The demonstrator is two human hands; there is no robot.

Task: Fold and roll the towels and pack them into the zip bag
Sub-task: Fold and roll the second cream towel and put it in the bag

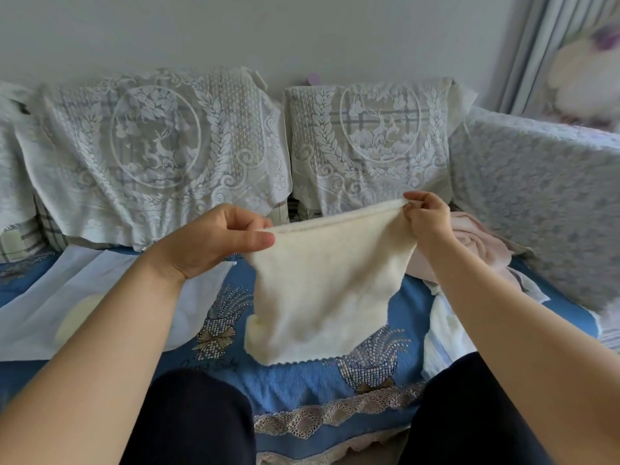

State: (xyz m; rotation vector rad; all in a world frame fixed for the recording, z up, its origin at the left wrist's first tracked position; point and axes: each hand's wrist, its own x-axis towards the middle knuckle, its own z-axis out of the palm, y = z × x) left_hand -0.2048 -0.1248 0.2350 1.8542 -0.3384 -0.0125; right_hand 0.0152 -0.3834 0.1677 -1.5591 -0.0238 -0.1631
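A cream towel (318, 286) hangs in the air over the sofa seat, held by its top edge. My left hand (214, 241) pinches its left top corner and my right hand (427, 219) pinches its right top corner. Its lower edge touches the blue seat cover. The translucent white zip bag (84, 297) lies flat on the seat to the left, with a pale yellow rolled towel (79, 318) showing through it. A pink towel (476, 250) lies crumpled on the seat behind my right hand. Another white towel (446, 330) lies beside my right forearm.
The blue patterned seat cover (302, 387) spreads beneath the towel. Lace-covered back cushions (157, 152) stand behind, and a grey-covered armrest (543, 209) rises at the right. My dark-trousered knees (201, 421) press against the seat's front edge.
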